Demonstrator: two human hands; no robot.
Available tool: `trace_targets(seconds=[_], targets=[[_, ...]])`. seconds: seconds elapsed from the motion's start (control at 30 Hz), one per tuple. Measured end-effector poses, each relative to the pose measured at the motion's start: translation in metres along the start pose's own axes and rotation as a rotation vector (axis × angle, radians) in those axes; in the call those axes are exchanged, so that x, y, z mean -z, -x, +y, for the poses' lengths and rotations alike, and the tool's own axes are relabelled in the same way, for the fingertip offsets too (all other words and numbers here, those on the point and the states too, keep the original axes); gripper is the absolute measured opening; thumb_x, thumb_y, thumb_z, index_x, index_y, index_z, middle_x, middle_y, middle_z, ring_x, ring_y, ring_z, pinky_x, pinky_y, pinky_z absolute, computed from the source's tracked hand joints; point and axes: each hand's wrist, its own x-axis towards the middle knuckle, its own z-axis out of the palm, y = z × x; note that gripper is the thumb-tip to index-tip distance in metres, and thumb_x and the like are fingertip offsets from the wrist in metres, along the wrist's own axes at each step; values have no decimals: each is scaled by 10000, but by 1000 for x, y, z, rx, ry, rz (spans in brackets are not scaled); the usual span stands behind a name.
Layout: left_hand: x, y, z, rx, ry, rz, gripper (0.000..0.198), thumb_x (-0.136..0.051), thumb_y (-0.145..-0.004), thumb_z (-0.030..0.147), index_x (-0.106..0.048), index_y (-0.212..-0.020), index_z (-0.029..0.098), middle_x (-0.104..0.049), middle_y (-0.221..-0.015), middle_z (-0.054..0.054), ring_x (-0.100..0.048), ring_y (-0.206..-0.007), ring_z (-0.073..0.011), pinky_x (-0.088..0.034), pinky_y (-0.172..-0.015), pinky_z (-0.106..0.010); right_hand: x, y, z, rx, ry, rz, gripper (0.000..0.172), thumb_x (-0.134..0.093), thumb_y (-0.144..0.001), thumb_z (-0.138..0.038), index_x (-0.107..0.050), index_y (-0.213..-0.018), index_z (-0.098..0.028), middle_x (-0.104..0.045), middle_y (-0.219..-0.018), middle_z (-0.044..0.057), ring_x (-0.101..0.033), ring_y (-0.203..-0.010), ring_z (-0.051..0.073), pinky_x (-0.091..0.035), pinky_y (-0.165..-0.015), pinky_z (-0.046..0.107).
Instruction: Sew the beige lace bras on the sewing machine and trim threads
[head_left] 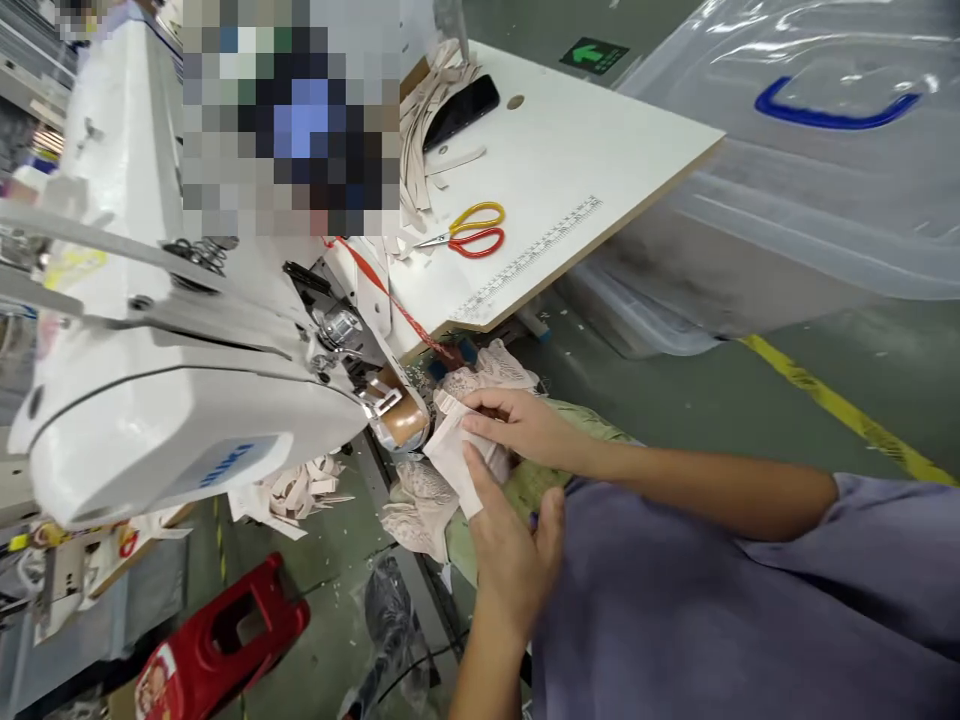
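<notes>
A pale pink fabric piece, flat and smooth on top, lies between my two hands beside the sewing machine's narrow arm. My right hand comes in from the right and pinches its far edge between thumb and fingers. From below reaches my left hand, its index finger stretched over the fabric and its thumb held apart; its other fingers are mostly hidden. Scalloped lace hangs under the near side, and more lace shows beyond my right hand. To the left stands the white sewing machine, its presser foot apart from the fabric.
On the white tabletop lie scissors with yellow and red handles, a black phone and fabric strips. Clear plastic bins stand at the right. A red stool is at lower left, near fabric scraps.
</notes>
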Motion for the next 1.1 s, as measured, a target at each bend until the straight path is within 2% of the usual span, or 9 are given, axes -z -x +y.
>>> trace_targets(seconds=[0.13, 0.23, 0.3, 0.4, 0.5, 0.63, 0.73, 0.97, 1.1], targets=[[10, 9, -13, -47, 195, 53, 726, -540, -970, 351, -189, -1577, 162, -771, -1020, -114, -750, -849, -216, -593, -749, -333, 17, 2, -2, 47, 152, -19, 242, -590, -910, -388, -723, -931, -187, -700, -873, 32, -627, -804, 184, -482, -720, 295], [32, 7, -21, -231, 31, 314, 389, -513, -976, 243, -527, -1363, 208, -754, -1008, -87, -725, -930, -203, -570, -872, -357, 24, 2, 0, 109, 294, -125, 262, -579, -930, -393, -738, -897, -187, -686, -830, 28, -619, -792, 173, -461, -738, 286], [47, -1, -22, -421, -70, 373, 462, -516, -952, 196, -472, -1412, 214, -672, -1265, -144, -626, -1217, -259, -507, -1020, -445, 25, 3, 1, 181, 354, -234, 243, -583, -931, -367, -738, -898, -183, -687, -834, 31, -627, -786, 160, -454, -729, 270], [62, -19, -23, -581, -209, 184, 646, -509, -929, 171, -273, -1531, 192, -547, -1442, -180, -476, -1390, -290, -401, -1129, -528, 23, 5, 1, 304, 490, -404, 183, -594, -924, -300, -728, -903, -176, -681, -849, 33, -615, -757, 137, -424, -683, 245], [64, -30, -36, -640, -388, 103, 402, -558, -914, 171, -487, -1309, 186, -704, -1044, -97, -656, -1032, -241, -454, -1048, -491, 22, 10, 5, 494, 765, -472, 192, -566, -953, -272, -712, -876, -174, -653, -816, 32, -558, -718, 134, -359, -639, 254], [54, -23, -62, -862, -516, 377, 194, -651, -849, 85, -526, -881, 231, -509, -587, 55, -498, -564, -145, -402, -586, -295, 19, 17, 18, 807, 1031, -340, 268, -497, -987, -228, -680, -796, -182, -574, -691, 13, -430, -630, 140, -297, -626, 296], [46, -11, -71, -930, -563, 555, 275, -705, -793, 45, -507, -813, 236, -454, -538, 82, -452, -518, -125, -327, -541, -291, 16, 21, 26, 899, 1039, -279, 263, -488, -975, -176, -656, -775, -202, -524, -640, -7, -393, -608, 141, -289, -624, 307], [49, -5, -73, -925, -499, 598, 311, -729, -760, 1, -548, -889, 217, -469, -536, 85, -472, -544, -128, -412, -590, -278, 7, 23, 25, 852, 998, -310, 243, -492, -965, -170, -659, -797, -221, -560, -647, -11, -410, -620, 136, -306, -640, 302], [43, 1, -85, -757, -371, 624, 306, -741, -788, 63, -586, -992, 229, -547, -675, 36, -578, -700, -149, -485, -731, -308, -2, 24, 20, 445, 712, -403, 170, -543, -951, -275, -641, -831, -203, -553, -683, -15, -449, -636, 120, -322, -623, 277]])
